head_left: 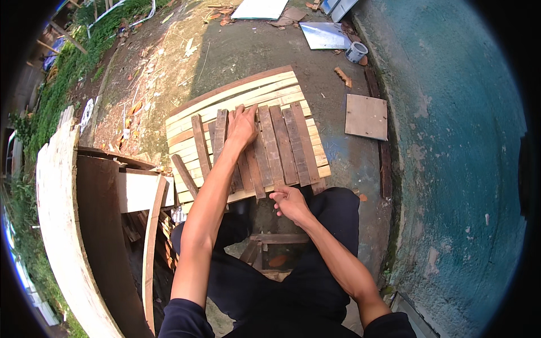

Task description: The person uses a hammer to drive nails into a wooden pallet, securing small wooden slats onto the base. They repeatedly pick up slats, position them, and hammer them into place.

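Note:
Several dark brown wooden slats lie side by side across a panel of pale wooden strips in front of me. My left hand rests on top of the dark slats near their far ends, its fingers stretched forward and apart. By the near ends of the slats is my right hand, with its fingers curled in. Whether anything is between those fingers is hidden. Toward the left, a loose dark slat and a shorter slat lie at a slant on the panel.
A worn wooden cabinet-like frame stands close on my left, with offcuts inside. A blue-green wall rises on the right. Near it are a square board, a paint can and a wood scrap. Below the panel is a wooden support.

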Tool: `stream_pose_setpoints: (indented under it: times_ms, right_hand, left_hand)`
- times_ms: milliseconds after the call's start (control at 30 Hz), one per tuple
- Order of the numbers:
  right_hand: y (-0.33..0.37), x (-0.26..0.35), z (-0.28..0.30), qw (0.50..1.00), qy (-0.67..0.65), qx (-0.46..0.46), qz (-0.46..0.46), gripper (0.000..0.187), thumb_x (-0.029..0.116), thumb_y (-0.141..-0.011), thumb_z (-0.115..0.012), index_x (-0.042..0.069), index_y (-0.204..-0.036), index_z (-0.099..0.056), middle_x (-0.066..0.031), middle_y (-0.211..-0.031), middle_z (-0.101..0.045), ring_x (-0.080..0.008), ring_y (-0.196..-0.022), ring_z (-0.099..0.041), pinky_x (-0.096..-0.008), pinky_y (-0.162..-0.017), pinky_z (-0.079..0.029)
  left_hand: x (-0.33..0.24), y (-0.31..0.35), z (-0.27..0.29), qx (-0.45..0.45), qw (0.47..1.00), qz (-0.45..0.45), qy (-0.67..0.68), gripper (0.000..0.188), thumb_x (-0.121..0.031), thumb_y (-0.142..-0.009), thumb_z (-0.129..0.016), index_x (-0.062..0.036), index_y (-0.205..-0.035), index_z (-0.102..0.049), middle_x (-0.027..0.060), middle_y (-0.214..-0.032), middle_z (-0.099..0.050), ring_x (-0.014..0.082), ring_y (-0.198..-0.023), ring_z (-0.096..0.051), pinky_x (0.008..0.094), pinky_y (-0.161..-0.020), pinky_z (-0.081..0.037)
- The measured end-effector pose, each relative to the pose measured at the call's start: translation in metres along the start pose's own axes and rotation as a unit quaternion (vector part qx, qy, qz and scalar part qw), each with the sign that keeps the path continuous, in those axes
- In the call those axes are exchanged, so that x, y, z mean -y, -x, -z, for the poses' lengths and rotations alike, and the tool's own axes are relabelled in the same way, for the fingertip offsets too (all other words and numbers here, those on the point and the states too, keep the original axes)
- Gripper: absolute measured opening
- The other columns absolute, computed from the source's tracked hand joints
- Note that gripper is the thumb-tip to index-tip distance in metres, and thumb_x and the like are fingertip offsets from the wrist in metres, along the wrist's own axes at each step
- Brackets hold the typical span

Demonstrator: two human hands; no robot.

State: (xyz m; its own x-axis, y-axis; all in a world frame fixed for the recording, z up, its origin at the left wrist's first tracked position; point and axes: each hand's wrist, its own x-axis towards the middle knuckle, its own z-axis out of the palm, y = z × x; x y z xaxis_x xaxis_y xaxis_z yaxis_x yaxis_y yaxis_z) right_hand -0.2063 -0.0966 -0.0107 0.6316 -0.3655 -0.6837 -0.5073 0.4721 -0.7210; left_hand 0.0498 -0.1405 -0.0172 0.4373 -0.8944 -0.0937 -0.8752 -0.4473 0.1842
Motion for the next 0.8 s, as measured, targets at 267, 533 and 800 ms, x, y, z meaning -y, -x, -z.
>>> stream_pose_setpoints:
  times_ms: [267,533,800]
  right_hand:
    - [-0.011,-0.003,-0.018,0.999,-0.047,0.018,-0.010,0.020,0.010,-0.095,-0.052,-0.007,-0.106,-0.056,-0.0073,-0.101,-0.059,-0.0107,-0.075,-0.056,-0.0251,-0.059,-0.052]
    - [0.030,0.008,0.011,0.972,-0.209,-0.063,0.088,0.034,0.021,-0.097,-0.057,-0.006,-0.118,-0.054,-0.0091,-0.097,-0.057,-0.0120,-0.082,-0.055,-0.0289,-0.070,-0.058]
    - [-0.002,-0.007,0.061,0.897,-0.310,-0.299,0.094,0.017,0.009,-0.094,-0.058,-0.006,-0.093,-0.049,-0.0160,-0.096,-0.056,-0.0205,-0.085,-0.061,-0.0324,-0.078,-0.059]
  left_hand:
    - [0.001,0.005,0.031,0.034,0.995,0.029,0.094,0.056,-0.019,-0.082,-0.069,-0.0066,-0.134,-0.050,0.0136,-0.133,-0.053,0.0308,-0.133,-0.037,0.0590,-0.112,-0.013]
    - [-0.029,-0.003,0.094,-0.050,0.919,0.048,0.388,0.036,-0.012,-0.084,-0.070,-0.0056,-0.119,-0.064,0.0121,-0.106,-0.069,0.0190,-0.093,-0.067,0.0346,-0.078,-0.053]
    - [-0.093,-0.070,0.037,-0.003,0.943,-0.033,0.331,0.021,-0.013,-0.087,-0.063,-0.0030,-0.105,-0.071,0.0198,-0.105,-0.068,0.0343,-0.102,-0.064,0.0414,-0.088,-0.049]
